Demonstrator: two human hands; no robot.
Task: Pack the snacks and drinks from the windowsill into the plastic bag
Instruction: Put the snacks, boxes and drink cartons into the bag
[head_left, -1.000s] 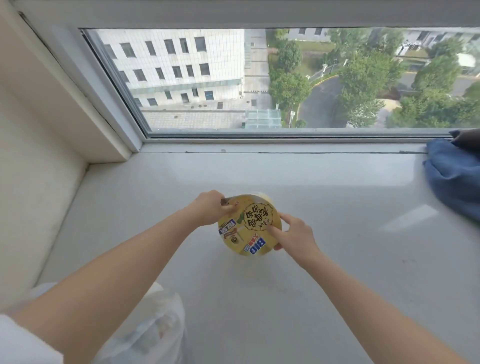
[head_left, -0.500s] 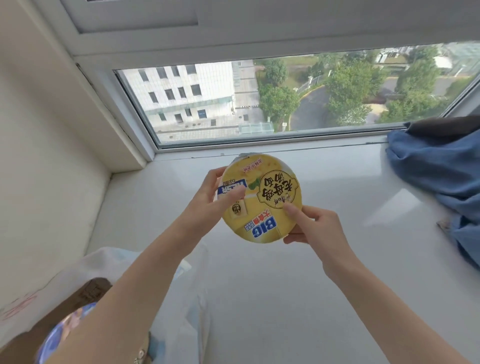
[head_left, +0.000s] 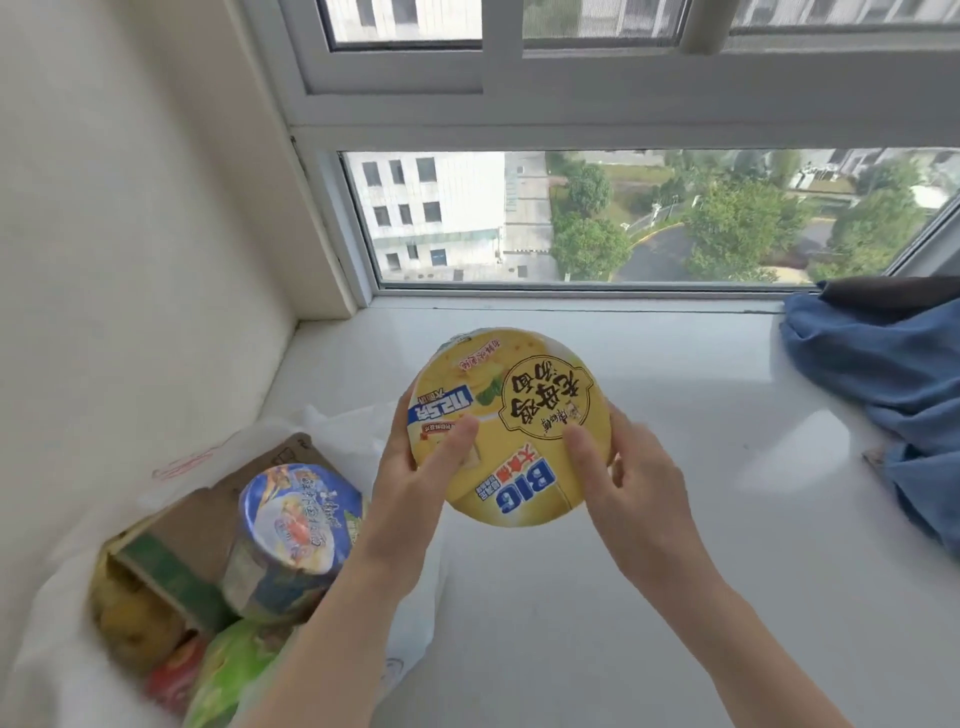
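Note:
A yellow instant-noodle bowl (head_left: 511, 426) is held in the air above the white windowsill (head_left: 675, 519), its printed lid tilted toward me. My left hand (head_left: 410, 478) grips its left rim with the thumb on the lid. My right hand (head_left: 628, 483) grips the right rim the same way. Low at the left, a white plastic bag (head_left: 62, 649) lies open. Inside it are a blue noodle cup (head_left: 296, 540), a brown cardboard box (head_left: 197, 525), a yellow packet (head_left: 130, 618) and a green packet (head_left: 234, 675).
A blue cloth (head_left: 883, 364) is heaped on the windowsill at the right, against the window. A cream wall (head_left: 130, 260) bounds the left side. The window frame (head_left: 519, 296) runs along the back of the sill.
Both hands have lifted the yellow bowl off the windowsill and brought it nearer to me. The view has swung left and down, so the open bag and its contents now show.

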